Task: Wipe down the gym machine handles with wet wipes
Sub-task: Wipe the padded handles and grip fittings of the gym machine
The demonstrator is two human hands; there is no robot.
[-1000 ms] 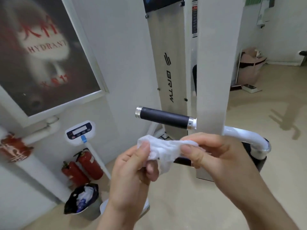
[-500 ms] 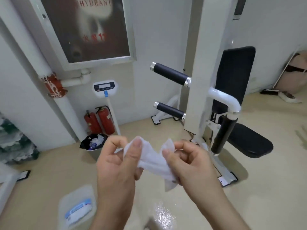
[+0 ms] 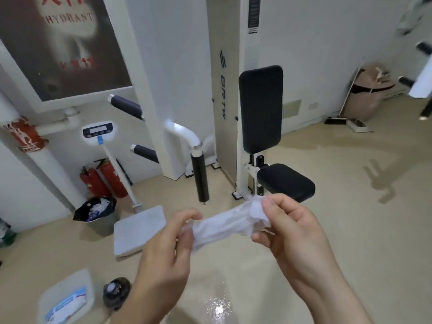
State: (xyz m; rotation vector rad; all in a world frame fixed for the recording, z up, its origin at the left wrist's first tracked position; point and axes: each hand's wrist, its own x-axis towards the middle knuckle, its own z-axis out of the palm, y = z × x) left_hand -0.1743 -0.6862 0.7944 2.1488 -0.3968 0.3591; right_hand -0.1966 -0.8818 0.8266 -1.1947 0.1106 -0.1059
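The left hand (image 3: 163,249) and right hand (image 3: 289,230) each pinch an end of the wet wipe (image 3: 224,224), stretched between them, apparently being readied. Next it likely must wrap the hanging black handle (image 3: 199,177) just beyond. The beige floor (image 3: 350,183) shines wet nearby.

Beige floor (image 3: 339,206) carries scale (image 3: 138,230), bin (image 3: 98,218), wipes pack (image 3: 66,300).

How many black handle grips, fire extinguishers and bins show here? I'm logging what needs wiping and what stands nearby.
Black handle grips on the near machine: 3
Red fire extinguishers: 2
Waste bins: 2
Total: 7
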